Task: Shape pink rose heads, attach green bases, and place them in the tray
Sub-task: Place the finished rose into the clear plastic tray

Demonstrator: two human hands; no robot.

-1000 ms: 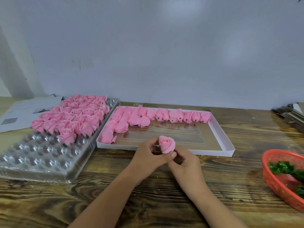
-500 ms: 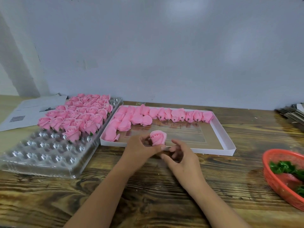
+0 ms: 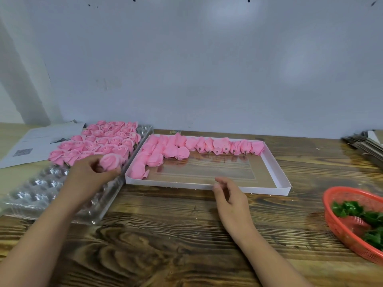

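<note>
My left hand [image 3: 89,175] grips a shaped pink rose head [image 3: 110,161] and holds it over the clear plastic cell tray [image 3: 41,193] at the left, just in front of the several finished roses [image 3: 99,143] that fill the tray's far half. My right hand [image 3: 230,195] hovers empty with its fingers loosely apart at the near edge of the white cardboard box [image 3: 277,179]. Several unshaped pink rose heads [image 3: 207,145] lie along that box's far and left sides. A red basket [image 3: 335,224] at the right holds green bases [image 3: 352,211].
The wooden table [image 3: 176,235] runs to a grey wall behind. Printed paper sheets [image 3: 39,141] lie at the far left beside the cell tray. A stack of flat cardboard pieces [image 3: 366,146] sits at the far right.
My left hand has carried the rose head leftward from in front of the white box to above the cell tray. My right hand has let go of it and stayed near the box's edge.
</note>
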